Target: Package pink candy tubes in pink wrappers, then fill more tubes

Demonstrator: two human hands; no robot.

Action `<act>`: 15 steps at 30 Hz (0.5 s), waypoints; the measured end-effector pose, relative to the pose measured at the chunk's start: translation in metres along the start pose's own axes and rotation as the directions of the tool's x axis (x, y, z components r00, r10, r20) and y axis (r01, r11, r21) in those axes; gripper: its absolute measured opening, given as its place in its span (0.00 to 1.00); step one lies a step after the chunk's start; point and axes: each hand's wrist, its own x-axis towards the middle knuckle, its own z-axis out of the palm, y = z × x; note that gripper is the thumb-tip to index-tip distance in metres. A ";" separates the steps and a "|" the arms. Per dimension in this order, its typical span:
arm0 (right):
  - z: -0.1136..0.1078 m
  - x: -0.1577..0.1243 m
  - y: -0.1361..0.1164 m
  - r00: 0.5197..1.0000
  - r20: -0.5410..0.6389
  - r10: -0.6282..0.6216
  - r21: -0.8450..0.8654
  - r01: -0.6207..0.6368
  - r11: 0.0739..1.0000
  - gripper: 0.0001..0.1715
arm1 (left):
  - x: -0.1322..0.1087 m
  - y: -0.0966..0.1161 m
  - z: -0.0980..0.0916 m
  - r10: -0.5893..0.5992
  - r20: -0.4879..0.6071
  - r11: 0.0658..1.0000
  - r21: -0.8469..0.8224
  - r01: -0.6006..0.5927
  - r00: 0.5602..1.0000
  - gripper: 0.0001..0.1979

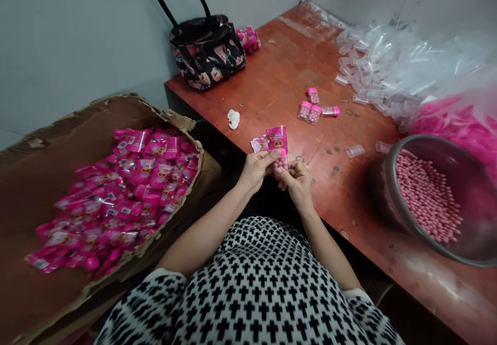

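Observation:
Close to the table's front edge, my two hands meet around a small clear jar of pink balls (280, 162). A shiny pink printed wrapper (277, 135) stands up behind and over the jar. My left hand (256, 170) pinches the wrapper and the jar's upper part between thumb and fingers. Closed on the jar's lower end is my right hand (298, 183); its fingers partly hide the jar. Several filled jars with pink lids (314, 114) are grouped on the table beyond my hands, one lying on its side.
A torn cardboard box (196, 151) at left holds many pink packets (149, 171). To the right, a grey bucket (392, 179) contains loose pink balls (427, 195). Clear empty tubes (373, 75), pink pieces in plastic (462, 119), a floral bag (212, 57) and crumpled white scrap (233, 119) lie about.

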 end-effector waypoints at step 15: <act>0.001 -0.003 0.003 1.000 0.011 -0.021 0.024 0.021 1.000 0.15 | -0.013 -0.004 0.006 -0.003 -0.085 0.995 -0.102 -0.006 0.996 0.16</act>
